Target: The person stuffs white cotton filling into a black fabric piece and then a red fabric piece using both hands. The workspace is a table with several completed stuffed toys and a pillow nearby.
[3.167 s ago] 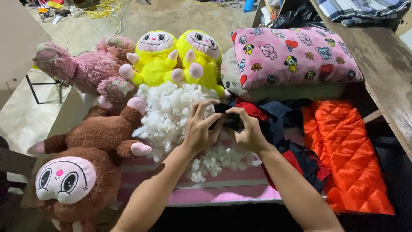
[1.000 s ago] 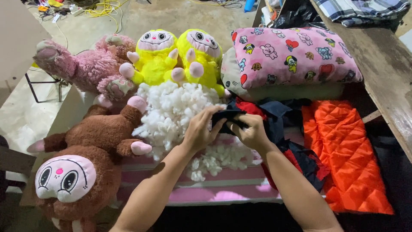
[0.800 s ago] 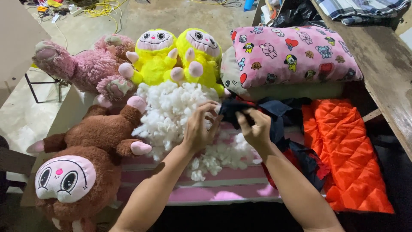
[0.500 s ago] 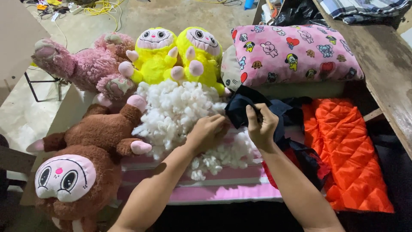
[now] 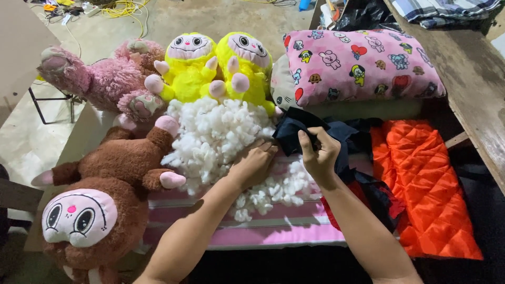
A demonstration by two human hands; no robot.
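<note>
My right hand [image 5: 319, 154] grips the edge of a dark navy fabric piece [image 5: 300, 132], lifted a little above the table. My left hand [image 5: 253, 164] rests palm down on a heap of white fluffy stuffing [image 5: 215, 137], fingers spread and pressed into it beside the fabric. More dark and red cloth [image 5: 376, 197] lies crumpled under my right forearm. An orange quilted fabric [image 5: 426, 184] is spread to the right.
A brown plush toy [image 5: 100, 200] lies at the left, a pink plush [image 5: 94, 79] behind it. Two yellow plush toys [image 5: 215, 66] sit at the back, next to a pink patterned pillow [image 5: 363, 63]. A pink striped cloth [image 5: 273, 226] covers the table; a wooden bench [image 5: 473, 84] runs along the right.
Both hands were together on the dark fabric. My left hand let go and moved down onto the stuffing, while my right hand kept the fabric and shifted it right.
</note>
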